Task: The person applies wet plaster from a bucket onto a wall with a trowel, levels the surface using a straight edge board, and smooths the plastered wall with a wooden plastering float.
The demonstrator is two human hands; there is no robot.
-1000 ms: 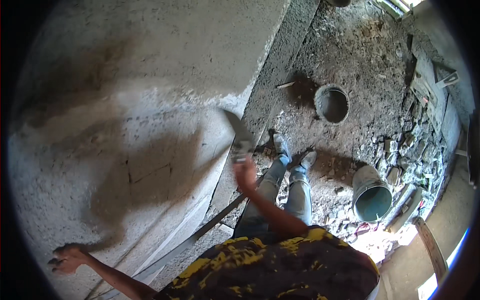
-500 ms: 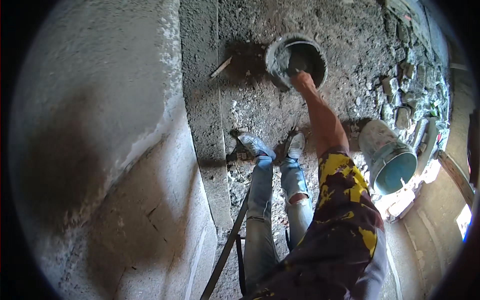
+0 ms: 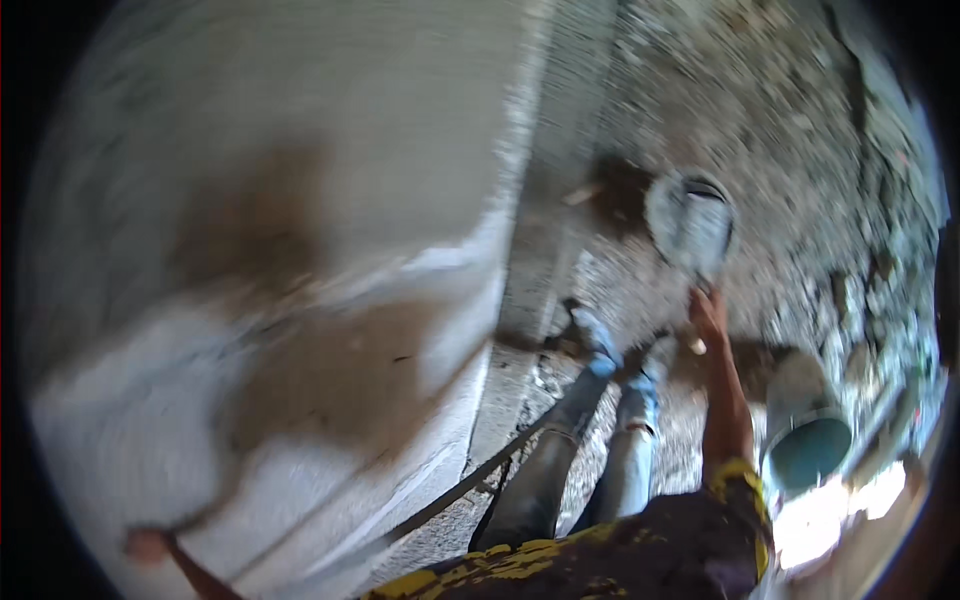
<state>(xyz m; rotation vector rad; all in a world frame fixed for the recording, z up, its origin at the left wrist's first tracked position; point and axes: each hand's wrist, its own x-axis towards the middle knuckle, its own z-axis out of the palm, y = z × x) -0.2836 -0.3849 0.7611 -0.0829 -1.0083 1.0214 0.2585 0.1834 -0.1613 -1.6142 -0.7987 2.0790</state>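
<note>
My right hand is closed around a trowel, its pale handle end showing below the fist. The trowel's blade points away from me over a round bucket standing on the rubble floor. Wet grey mortar appears heaped on the blade, though motion blur hides its edge against the bucket. At the lower left, my left hand is in front of the grey wall. It is too smeared to show its fingers or whether it touches the surface.
A second bucket lies tipped on its side at the right, near broken bricks and rubble. A long dark bar slants beside my legs. A concrete ledge runs along the wall's foot. A small stick lies on it.
My right hand has come up out of the bucket with the trowel, back toward me. My left hand has come into view. The view has swung left toward the wall.
</note>
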